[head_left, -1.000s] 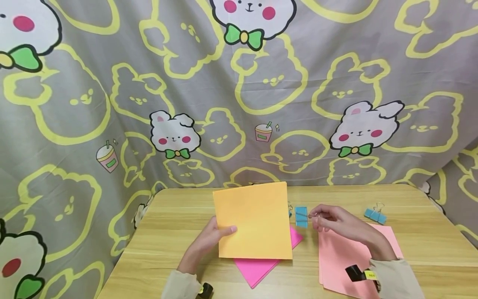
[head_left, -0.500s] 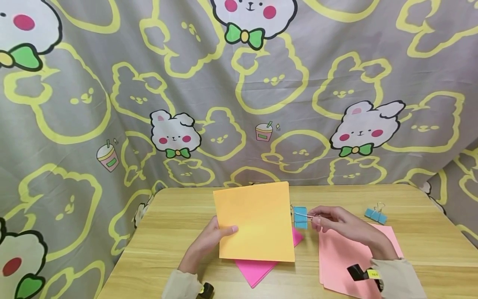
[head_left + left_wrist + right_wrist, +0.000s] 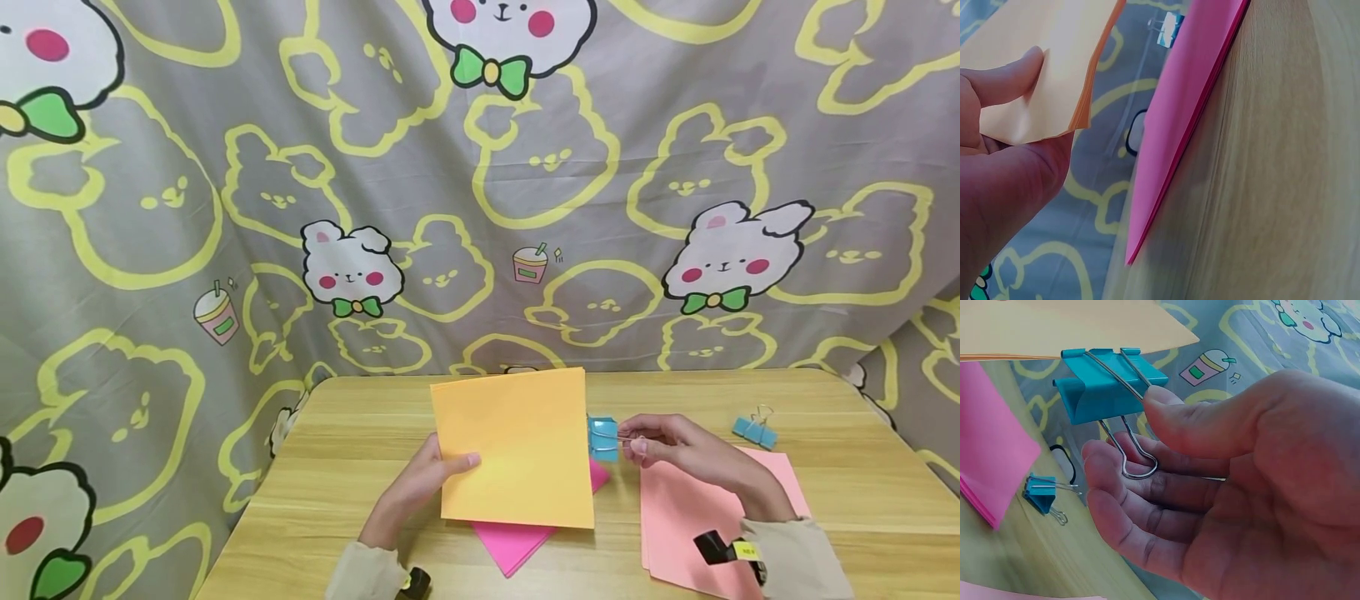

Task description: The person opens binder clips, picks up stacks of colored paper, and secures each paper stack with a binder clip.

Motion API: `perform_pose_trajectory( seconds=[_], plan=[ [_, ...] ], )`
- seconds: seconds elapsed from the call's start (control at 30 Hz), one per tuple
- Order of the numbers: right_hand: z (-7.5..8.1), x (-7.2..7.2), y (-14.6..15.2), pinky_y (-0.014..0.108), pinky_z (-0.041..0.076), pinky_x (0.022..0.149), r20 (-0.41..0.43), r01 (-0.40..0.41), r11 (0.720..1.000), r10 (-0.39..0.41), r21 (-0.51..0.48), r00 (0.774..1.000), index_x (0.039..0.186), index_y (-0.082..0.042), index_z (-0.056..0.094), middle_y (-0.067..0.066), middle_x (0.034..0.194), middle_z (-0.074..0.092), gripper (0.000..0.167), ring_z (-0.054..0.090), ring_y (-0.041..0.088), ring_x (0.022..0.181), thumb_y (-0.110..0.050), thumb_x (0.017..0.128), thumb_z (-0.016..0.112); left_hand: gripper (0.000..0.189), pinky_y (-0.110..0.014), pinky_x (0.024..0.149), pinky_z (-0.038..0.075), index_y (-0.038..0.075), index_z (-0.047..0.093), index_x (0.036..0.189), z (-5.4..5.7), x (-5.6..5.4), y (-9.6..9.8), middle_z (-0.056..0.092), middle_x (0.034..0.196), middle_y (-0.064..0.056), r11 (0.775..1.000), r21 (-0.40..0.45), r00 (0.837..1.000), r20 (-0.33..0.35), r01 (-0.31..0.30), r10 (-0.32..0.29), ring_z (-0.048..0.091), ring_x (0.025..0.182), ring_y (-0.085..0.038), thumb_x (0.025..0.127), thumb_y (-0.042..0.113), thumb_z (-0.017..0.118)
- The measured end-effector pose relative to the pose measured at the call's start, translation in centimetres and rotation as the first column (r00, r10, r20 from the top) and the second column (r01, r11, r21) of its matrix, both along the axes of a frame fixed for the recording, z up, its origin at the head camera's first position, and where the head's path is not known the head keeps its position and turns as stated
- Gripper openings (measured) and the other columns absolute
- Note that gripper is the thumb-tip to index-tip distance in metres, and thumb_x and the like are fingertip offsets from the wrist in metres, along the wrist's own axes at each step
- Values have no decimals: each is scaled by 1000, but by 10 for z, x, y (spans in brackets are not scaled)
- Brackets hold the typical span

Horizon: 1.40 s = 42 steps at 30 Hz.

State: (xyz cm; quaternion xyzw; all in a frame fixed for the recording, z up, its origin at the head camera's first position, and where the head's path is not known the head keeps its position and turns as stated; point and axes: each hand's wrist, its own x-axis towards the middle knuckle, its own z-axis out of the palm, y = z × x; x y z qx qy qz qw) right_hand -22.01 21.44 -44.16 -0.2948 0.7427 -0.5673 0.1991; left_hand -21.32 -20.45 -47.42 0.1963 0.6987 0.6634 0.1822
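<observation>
My left hand (image 3: pixel 417 477) grips a stack of orange paper (image 3: pixel 517 450) by its left edge, thumb across the front. In the left wrist view the loose edges of several sheets (image 3: pixel 1086 100) show. My right hand (image 3: pixel 686 446) holds a blue binder clip (image 3: pixel 1107 384) by its wire handles, the thumb on one handle and fingers under the other. The clip's mouth is spread apart and points toward the paper. It stands right at the stack's right edge, and in the head view the paper hides part of it.
Under the orange stack lies magenta paper (image 3: pixel 510 546), turned cornerwise. Pink sheets (image 3: pixel 682 533) lie beneath my right forearm. A second blue binder clip (image 3: pixel 755 432) rests at the back right; another clip (image 3: pixel 1041 490) lies near the magenta paper. A patterned curtain (image 3: pixel 480 333) hangs behind the table.
The orange stack has shifted slightly right, toward the binder clip. My right fingers have closed on both of the clip's handles, and the gap between clip and paper has narrowed.
</observation>
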Motion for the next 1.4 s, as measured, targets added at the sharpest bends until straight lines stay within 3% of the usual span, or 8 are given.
perform_pose_trajectory(
  seconds=[0.27,0.63,1.0,1.4],
  plan=[
    [2,0,-4,33,58,87,8,4,999,-5,44,1000,137,17,48,30,124,63,41,68,23,108,-12,109,50,41,-43,102,44,-1,45,138,-2,0,2,60,124,-10,1000,-6,1000,1,4,-4,54,119,-27,101,7,62],
    [1,1,-13,42,58,88,3,-20,999,20,48,1000,136,15,50,26,120,64,37,69,26,104,-10,108,51,40,-42,100,45,-1,46,136,-2,2,5,61,119,-9,1000,-15,1000,3,-5,5,56,114,-25,101,7,63],
    [3,3,-19,36,58,87,-6,-48,998,49,36,999,136,17,48,25,116,65,38,69,22,100,-10,109,50,38,-38,91,52,-2,49,135,-1,2,8,65,117,-10,1000,6,1000,19,-11,11,62,108,-24,101,6,63],
    [3,4,-19,39,57,91,35,-52,998,50,37,998,140,16,45,28,120,62,43,67,25,108,-12,109,51,41,-38,92,52,-2,47,137,-1,3,10,66,119,-11,1000,20,999,39,-11,11,63,109,-24,100,6,63]
  ],
)
